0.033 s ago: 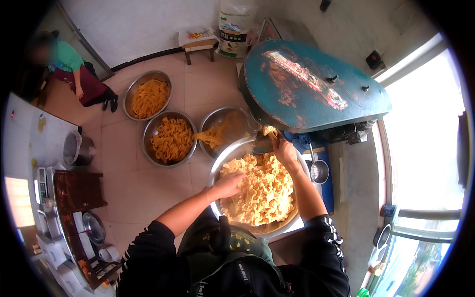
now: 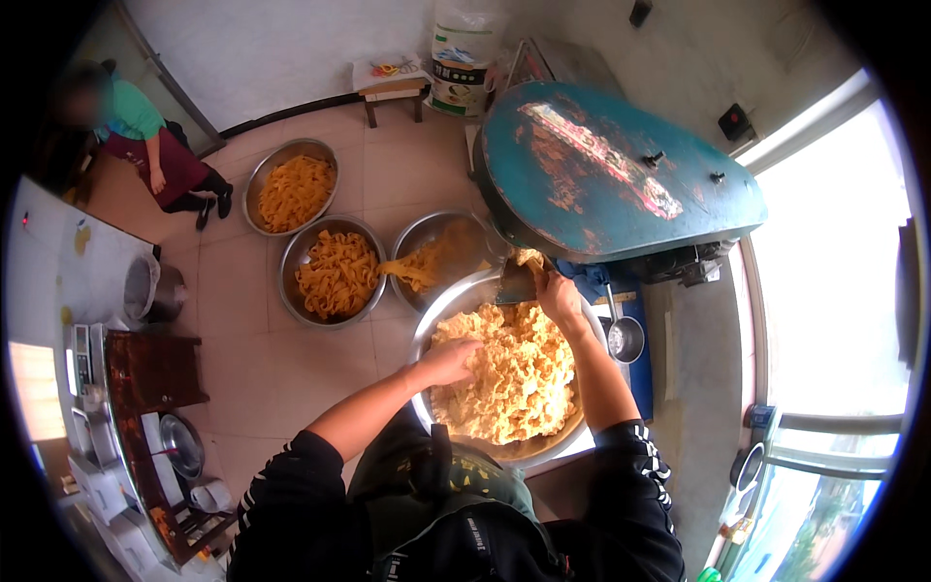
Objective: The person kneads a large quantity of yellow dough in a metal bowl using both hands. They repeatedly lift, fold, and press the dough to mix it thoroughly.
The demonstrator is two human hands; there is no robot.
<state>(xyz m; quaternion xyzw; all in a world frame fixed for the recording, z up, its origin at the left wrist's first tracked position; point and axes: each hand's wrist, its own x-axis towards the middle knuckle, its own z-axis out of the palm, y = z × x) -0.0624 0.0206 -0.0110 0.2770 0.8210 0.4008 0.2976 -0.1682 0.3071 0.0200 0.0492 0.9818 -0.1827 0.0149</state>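
A wide metal basin (image 2: 423, 407) in front of me holds a heap of crumbly yellow dough (image 2: 519, 373). My left hand (image 2: 449, 362) rests at the heap's left side, its fingers curled into the dough and partly hidden by it. At the basin's far right rim, my right hand (image 2: 556, 297) is closed beside the metal feed opening of a machine under a worn teal cover (image 2: 601, 165). A pale lump of dough (image 2: 529, 257) shows just beyond its fingers. What this hand grips is too small to make out.
Wide yellow noodles fill two metal bowls (image 2: 282, 291) on the floor, and another bowl (image 2: 412, 225) stands by the machine. A small saucepan (image 2: 626, 339) lies to the right. A person in an apron (image 2: 184, 175) stands far left; a wooden cabinet (image 2: 150, 373) is nearer.
The person at far left has shifted one foot slightly nearer. My hands stay in nearly the same places.
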